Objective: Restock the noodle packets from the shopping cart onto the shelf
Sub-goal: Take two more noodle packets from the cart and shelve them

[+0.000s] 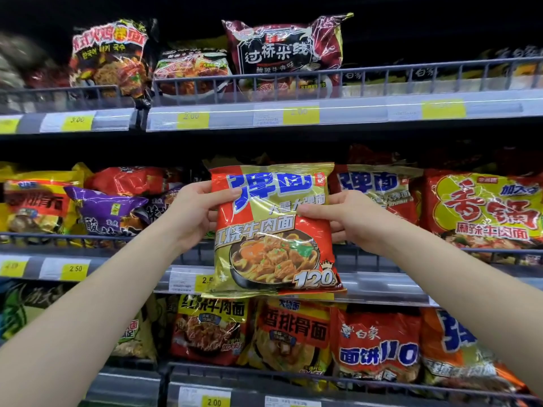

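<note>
A gold and red noodle packet with blue characters and a bowl picture is held upright in front of the middle shelf. My left hand grips its left edge, thumb on the front. My right hand grips its right edge the same way. A matching packet stands on the middle shelf just to the right. The shopping cart is out of view.
Three shelf levels hold several noodle packets behind wire rails: a dark red packet on top, a purple packet at middle left, a red and yellow packet at right, red packets below. Yellow price tags line the edges.
</note>
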`<state>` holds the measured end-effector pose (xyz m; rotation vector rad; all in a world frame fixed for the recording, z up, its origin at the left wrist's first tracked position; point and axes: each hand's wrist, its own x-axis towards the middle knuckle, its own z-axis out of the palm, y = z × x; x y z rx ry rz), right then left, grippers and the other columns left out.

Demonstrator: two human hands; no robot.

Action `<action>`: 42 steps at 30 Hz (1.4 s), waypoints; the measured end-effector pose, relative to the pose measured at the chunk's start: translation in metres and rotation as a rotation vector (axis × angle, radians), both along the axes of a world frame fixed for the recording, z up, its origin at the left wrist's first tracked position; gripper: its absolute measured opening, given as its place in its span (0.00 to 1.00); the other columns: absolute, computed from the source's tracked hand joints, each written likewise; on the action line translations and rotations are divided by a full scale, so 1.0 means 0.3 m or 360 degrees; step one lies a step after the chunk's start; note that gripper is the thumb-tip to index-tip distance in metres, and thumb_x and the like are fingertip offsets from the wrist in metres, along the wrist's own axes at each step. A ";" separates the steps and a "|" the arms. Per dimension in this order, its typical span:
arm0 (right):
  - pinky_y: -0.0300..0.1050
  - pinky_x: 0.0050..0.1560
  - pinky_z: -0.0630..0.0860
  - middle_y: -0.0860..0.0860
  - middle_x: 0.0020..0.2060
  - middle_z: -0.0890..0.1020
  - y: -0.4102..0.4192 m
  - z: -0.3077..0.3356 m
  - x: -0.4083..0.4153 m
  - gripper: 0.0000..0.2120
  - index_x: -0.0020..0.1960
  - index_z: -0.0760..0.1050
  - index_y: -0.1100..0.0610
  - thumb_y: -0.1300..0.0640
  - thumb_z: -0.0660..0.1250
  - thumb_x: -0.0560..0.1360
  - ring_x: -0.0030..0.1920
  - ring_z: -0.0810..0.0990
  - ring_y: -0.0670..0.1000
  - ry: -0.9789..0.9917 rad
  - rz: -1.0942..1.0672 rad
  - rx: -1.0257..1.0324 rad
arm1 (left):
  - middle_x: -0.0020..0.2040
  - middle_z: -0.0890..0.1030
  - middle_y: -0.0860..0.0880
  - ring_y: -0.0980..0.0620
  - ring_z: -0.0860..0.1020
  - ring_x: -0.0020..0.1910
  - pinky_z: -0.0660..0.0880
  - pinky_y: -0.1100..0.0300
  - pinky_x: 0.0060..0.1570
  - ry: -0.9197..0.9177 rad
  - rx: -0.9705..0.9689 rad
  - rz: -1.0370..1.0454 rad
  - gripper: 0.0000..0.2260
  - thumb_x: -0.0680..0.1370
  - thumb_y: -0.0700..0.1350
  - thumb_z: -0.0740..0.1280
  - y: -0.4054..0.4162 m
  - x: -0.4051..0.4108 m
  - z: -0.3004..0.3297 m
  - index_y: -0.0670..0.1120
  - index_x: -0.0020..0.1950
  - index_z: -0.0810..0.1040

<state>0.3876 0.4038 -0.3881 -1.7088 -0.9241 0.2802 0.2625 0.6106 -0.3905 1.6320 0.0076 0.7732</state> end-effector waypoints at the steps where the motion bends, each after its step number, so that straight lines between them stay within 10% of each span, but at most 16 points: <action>1: 0.50 0.53 0.80 0.53 0.45 0.86 0.000 0.001 0.004 0.21 0.57 0.77 0.60 0.51 0.74 0.68 0.45 0.86 0.51 0.0035 0.0000 0.0012 | 0.38 0.85 0.47 0.52 0.84 0.35 0.81 0.59 0.38 0.0009 -0.0001 0.0004 0.12 0.69 0.45 0.70 -0.001 0.004 -0.001 0.43 0.50 0.78; 6: 0.45 0.42 0.80 0.54 0.38 0.86 -0.014 0.004 0.019 0.17 0.53 0.78 0.62 0.53 0.74 0.69 0.37 0.86 0.50 0.0241 -0.0019 0.0075 | 0.38 0.85 0.47 0.53 0.83 0.34 0.79 0.62 0.32 0.0044 -0.0077 -0.0024 0.15 0.78 0.55 0.60 -0.010 0.025 -0.010 0.43 0.49 0.77; 10: 0.41 0.32 0.80 0.50 0.31 0.85 -0.027 0.017 0.054 0.12 0.49 0.77 0.59 0.54 0.73 0.69 0.31 0.84 0.47 0.0413 -0.0082 0.0193 | 0.56 0.81 0.47 0.54 0.81 0.49 0.76 0.61 0.49 0.0064 -0.0002 -0.0035 0.22 0.81 0.57 0.49 0.007 0.026 -0.027 0.43 0.59 0.74; 17: 0.45 0.35 0.80 0.54 0.44 0.83 -0.037 0.078 0.177 0.19 0.58 0.75 0.59 0.57 0.74 0.69 0.41 0.83 0.51 0.0482 -0.0339 0.0498 | 0.76 0.55 0.49 0.52 0.54 0.75 0.47 0.67 0.67 0.0626 0.1571 0.0638 0.20 0.84 0.46 0.44 0.031 -0.022 -0.126 0.49 0.77 0.54; 22: 0.40 0.26 0.79 0.54 0.41 0.83 -0.027 0.111 0.220 0.14 0.51 0.75 0.59 0.56 0.74 0.69 0.32 0.83 0.48 0.0426 -0.0425 0.0536 | 0.75 0.53 0.56 0.65 0.48 0.69 0.36 0.75 0.62 0.0654 0.1741 0.0512 0.21 0.83 0.49 0.45 0.048 -0.017 -0.170 0.47 0.76 0.56; 27: 0.50 0.42 0.81 0.58 0.44 0.83 -0.001 0.094 0.224 0.28 0.59 0.74 0.63 0.53 0.78 0.63 0.40 0.83 0.54 0.0263 -0.0574 0.0463 | 0.76 0.59 0.52 0.67 0.50 0.68 0.37 0.72 0.66 0.0635 0.1873 0.0513 0.21 0.83 0.49 0.46 0.077 -0.012 -0.177 0.46 0.76 0.58; 31: 0.54 0.51 0.79 0.60 0.49 0.83 0.025 0.057 0.216 0.20 0.51 0.75 0.61 0.54 0.78 0.65 0.42 0.81 0.56 0.0209 -0.0567 0.0358 | 0.75 0.60 0.53 0.66 0.51 0.69 0.37 0.72 0.67 0.0596 0.1905 0.0518 0.21 0.83 0.49 0.47 0.078 -0.014 -0.181 0.46 0.76 0.58; 35: 0.52 0.50 0.77 0.57 0.47 0.81 0.044 0.043 0.223 0.33 0.68 0.67 0.64 0.56 0.76 0.68 0.43 0.80 0.55 0.0189 -0.0569 0.0290 | 0.75 0.61 0.51 0.63 0.53 0.72 0.39 0.70 0.68 0.0554 0.1887 0.0523 0.20 0.83 0.48 0.48 0.085 -0.010 -0.185 0.46 0.75 0.60; 42: 0.42 0.32 0.74 0.54 0.41 0.81 0.055 0.031 0.245 0.30 0.66 0.70 0.63 0.56 0.75 0.69 0.38 0.80 0.50 0.0125 -0.0562 0.0209 | 0.75 0.62 0.52 0.60 0.54 0.74 0.39 0.69 0.69 0.0516 0.1879 0.0533 0.20 0.83 0.48 0.48 0.094 -0.003 -0.191 0.47 0.75 0.61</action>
